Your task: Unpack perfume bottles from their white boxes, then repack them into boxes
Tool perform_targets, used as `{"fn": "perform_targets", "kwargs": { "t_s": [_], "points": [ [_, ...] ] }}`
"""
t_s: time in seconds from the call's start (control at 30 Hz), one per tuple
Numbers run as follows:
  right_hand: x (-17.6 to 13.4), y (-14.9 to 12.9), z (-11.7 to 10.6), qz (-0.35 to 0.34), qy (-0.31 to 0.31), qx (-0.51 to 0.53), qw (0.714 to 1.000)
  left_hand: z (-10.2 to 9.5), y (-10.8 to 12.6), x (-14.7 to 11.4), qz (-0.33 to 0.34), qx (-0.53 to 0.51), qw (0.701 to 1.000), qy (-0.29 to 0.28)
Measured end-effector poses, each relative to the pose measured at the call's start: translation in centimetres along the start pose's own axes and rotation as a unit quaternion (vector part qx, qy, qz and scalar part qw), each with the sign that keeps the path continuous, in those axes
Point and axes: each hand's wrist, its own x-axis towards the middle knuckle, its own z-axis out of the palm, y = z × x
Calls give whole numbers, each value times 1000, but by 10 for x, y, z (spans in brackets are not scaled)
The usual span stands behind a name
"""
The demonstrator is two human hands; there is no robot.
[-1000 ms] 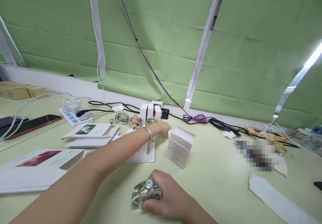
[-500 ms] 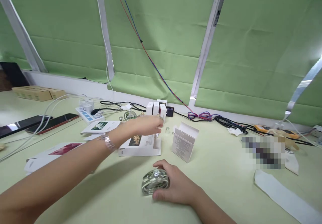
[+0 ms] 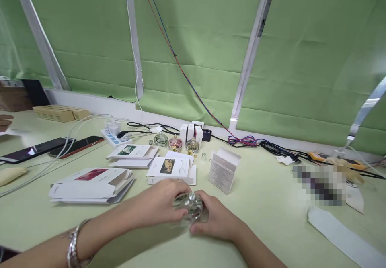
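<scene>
A clear round glass perfume bottle [image 3: 194,207] with a silver neck stands near the front of the table, between my hands. My left hand [image 3: 161,201], with a bracelet on the wrist, grips it from the left. From the right my right hand [image 3: 217,217] curves around the same bottle, thumb in front and fingers behind. An open white carton [image 3: 221,173] stands upright just beyond my right hand. Past my left hand lies a white box with a yellow flower picture [image 3: 169,166]. Farther back are a greenish bottle [image 3: 161,139], a pink bottle [image 3: 175,143] and a yellowish bottle [image 3: 192,144].
White boxes with a red picture [image 3: 90,174] and a green picture [image 3: 128,150] lie at left. Phones [image 3: 76,145], a power strip [image 3: 111,138] and cables are behind them. Small gold caps and a clear cap [image 3: 204,156] sit near the bottles. White paper [image 3: 343,236] lies right.
My left hand has come back from the bottles at the rear to the clear perfume bottle. My right hand has stayed around that bottle. The view has shifted slightly left.
</scene>
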Motion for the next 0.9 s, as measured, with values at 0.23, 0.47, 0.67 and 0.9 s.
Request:
{"fn": "perform_targets", "kwargs": {
  "t_s": [0.23, 0.47, 0.67, 0.9],
  "points": [
    [2, 3, 1, 22, -3, 28, 999, -60, -36, 82, -96, 35, 994, 29],
    [2, 4, 0, 17, -3, 25, 1000, 1, -77, 202, -62, 105, 991, -48],
    [2, 4, -2, 22, -5, 19, 1000, 43, -95, 227, -53, 105, 986, -120],
    [2, 5, 2, -35, 10, -40, 999, 53, -106, 228, -43, 108, 986, -122]
  ]
}}
